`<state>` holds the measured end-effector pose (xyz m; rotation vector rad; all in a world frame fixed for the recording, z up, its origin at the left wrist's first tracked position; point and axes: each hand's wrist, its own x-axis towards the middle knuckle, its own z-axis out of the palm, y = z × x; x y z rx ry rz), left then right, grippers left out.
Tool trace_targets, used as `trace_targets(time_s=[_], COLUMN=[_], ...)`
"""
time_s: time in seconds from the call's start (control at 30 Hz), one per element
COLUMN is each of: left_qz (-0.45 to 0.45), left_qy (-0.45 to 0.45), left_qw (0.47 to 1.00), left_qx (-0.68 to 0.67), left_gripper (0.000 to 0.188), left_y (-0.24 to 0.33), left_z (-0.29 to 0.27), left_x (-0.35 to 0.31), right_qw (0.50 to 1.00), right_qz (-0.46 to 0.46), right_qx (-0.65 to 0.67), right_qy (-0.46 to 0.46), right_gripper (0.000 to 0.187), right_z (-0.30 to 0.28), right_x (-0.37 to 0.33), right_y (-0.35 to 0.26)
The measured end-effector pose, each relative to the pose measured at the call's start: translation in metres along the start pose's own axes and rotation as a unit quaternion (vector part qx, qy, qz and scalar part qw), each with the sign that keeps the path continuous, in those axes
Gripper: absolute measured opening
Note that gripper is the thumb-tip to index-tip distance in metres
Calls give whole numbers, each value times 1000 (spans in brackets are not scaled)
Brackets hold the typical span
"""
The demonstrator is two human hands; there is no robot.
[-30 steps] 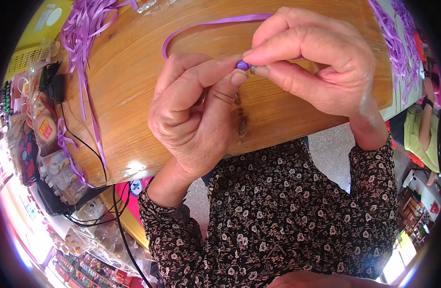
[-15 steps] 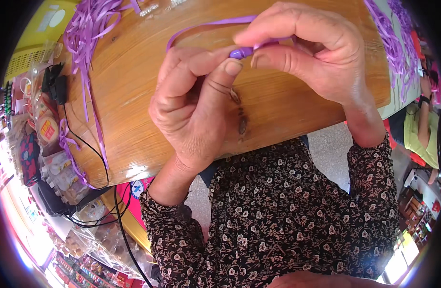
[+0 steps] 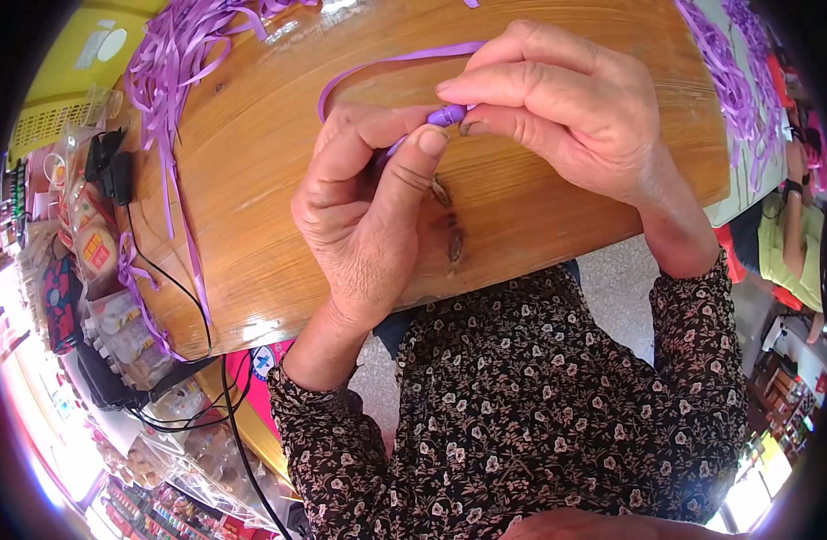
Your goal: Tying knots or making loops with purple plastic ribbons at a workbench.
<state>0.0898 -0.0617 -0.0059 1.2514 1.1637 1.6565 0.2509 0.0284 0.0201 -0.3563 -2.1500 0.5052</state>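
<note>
Above the wooden table, my left hand (image 3: 364,202) is closed, its thumb and forefinger pinching a small purple barrel-shaped plastic clasp (image 3: 446,116). From the other side my right hand (image 3: 571,112) is closed too, with thumb and fingertips at the clasp's right end. What lies inside that right pinch is mostly covered by the fingers. A purple ribbon (image 3: 391,59) loops behind both hands, from behind my left hand to behind my right fingers. A short bit of ribbon also shows by the left thumb.
A heap of purple ribbons (image 3: 175,76) lies at the table's (image 3: 269,198) far left, and more ribbons (image 3: 719,76) hang at the right. A black adapter (image 3: 116,175) with a cable, plastic bags (image 3: 94,243) and a yellow basket (image 3: 58,117) crowd the left side. Another person's arm (image 3: 796,211) shows at right.
My right hand has come a little left and down, closer to my left hand. More of the clasp's length now shows between the fingertips. Both hands keep their pinch.
</note>
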Motion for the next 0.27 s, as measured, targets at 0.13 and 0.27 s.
trace_targets(time_s=[0.13,0.27], left_qz=[2,43], left_qy=[-4,-33], left_qw=[1000,984], left_qx=[18,167], left_gripper=[11,12], left_y=[2,5], left_z=[0,-1], left_x=[-1,-2], right_qw=[996,989], right_qz=[-7,-47], right_qx=[-47,-73], right_qy=[-77,-117], right_gripper=[24,26], right_z=[-2,-9], right_x=[1,0], right_y=[-2,-1])
